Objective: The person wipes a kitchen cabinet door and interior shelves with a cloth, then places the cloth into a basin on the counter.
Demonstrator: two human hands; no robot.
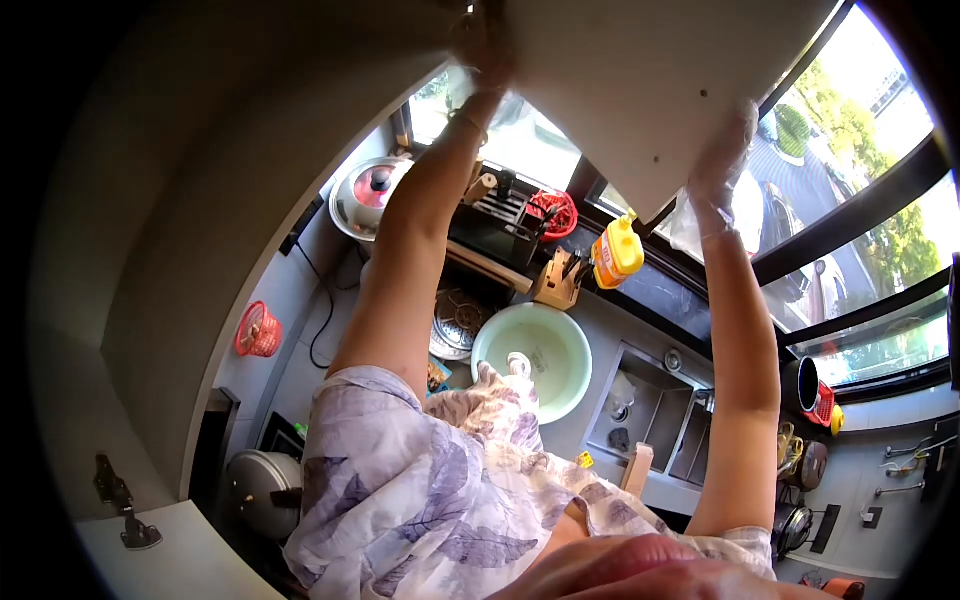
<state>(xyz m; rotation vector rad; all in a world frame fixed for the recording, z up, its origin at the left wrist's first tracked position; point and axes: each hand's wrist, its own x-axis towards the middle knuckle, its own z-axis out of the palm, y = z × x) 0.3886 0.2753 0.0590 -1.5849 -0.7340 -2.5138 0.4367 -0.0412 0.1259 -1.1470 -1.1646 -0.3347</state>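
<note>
- Reaching high, you meet a pale panel (610, 85), at the top of view beside the window (845, 125);
- your left hand (485, 42) is blurred at the panel's left edge; its grip cannot be told;
- your right hand (720, 170), in clear plastic (686, 228), is at the right edge; finger closure is unclear;
- the plastic may slip, so press evenly; avoid knocking the yellow jug (617, 255) below.

My left hand (485, 45), dark and blurred, meets the upper frame edge; its fingers cannot be made out. My right hand (722, 165) is also blurred, its grip indistinct. The pale panel (640, 90) between them is cut off above. My patterned garment (420, 480) covers part of the pale green basin (562, 345).
</note>
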